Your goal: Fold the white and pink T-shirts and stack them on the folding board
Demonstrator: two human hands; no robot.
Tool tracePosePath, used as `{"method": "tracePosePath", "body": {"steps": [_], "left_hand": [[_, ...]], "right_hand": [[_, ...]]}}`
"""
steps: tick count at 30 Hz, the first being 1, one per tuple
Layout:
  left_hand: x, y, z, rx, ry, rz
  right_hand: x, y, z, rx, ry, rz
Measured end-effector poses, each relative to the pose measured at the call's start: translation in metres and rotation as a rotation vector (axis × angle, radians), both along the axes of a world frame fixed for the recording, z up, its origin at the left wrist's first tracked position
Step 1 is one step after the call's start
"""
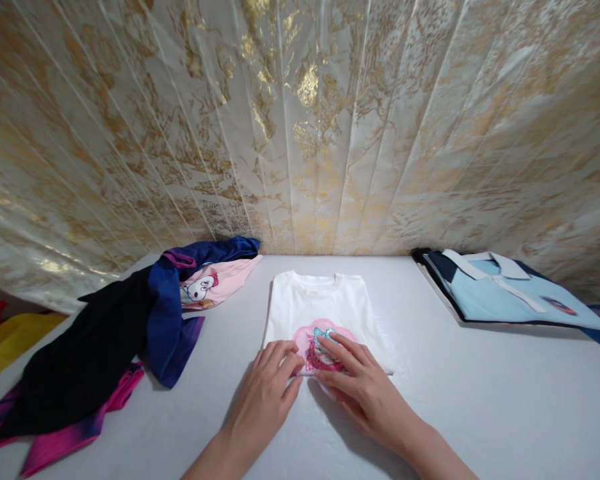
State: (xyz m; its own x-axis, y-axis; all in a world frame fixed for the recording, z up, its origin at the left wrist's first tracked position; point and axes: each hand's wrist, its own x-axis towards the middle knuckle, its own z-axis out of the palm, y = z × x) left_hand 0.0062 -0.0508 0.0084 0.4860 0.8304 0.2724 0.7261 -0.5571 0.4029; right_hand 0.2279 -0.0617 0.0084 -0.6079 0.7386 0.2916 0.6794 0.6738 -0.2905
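Observation:
A white T-shirt (300, 300), folded into a neat rectangle, lies flat with its collar at the far side. A pink print with a sequin design of teal and dark pink (325, 357) covers its near middle. On the shirt's near left part rest the bent fingers of my left hand (267, 387), its thumb apart from them by the near edge. My right hand (363, 387) lies with fingers spread over the sequin print and covers part of it. Neither hand lifts any cloth.
A white table (480, 400) carries the clothes. To the left lies a loose heap of black, blue and magenta garments (95, 347) with a pink printed one (220, 283). Folded clothes topped by a light blue collared shirt (510, 287) lie at right. A gold-patterned curtain (300, 133) hangs behind.

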Motion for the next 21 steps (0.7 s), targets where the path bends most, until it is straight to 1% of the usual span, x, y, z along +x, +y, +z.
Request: {"method": "tracePosePath", "body": {"steps": [2,4,8,14,21], "left_hand": [[0.004,0.001,0.001,-0.004,-0.015,-0.016],[0.009,0.003,0.001,-0.017,-0.015,-0.030],[0.015,0.006,0.001,-0.034,-0.006,-0.035],[0.018,0.009,0.002,-0.038,-0.007,-0.031],[0.028,0.012,0.004,-0.052,-0.037,-0.033]], "right_hand": [[0.001,-0.002,0.001,-0.006,-0.011,0.032],[0.001,-0.002,0.001,0.002,-0.012,0.029],[0.003,0.001,-0.002,0.030,0.000,-0.022],[0.015,0.003,-0.005,0.034,0.030,-0.116],[0.021,-0.002,0.002,-0.035,0.049,-0.013]]}}
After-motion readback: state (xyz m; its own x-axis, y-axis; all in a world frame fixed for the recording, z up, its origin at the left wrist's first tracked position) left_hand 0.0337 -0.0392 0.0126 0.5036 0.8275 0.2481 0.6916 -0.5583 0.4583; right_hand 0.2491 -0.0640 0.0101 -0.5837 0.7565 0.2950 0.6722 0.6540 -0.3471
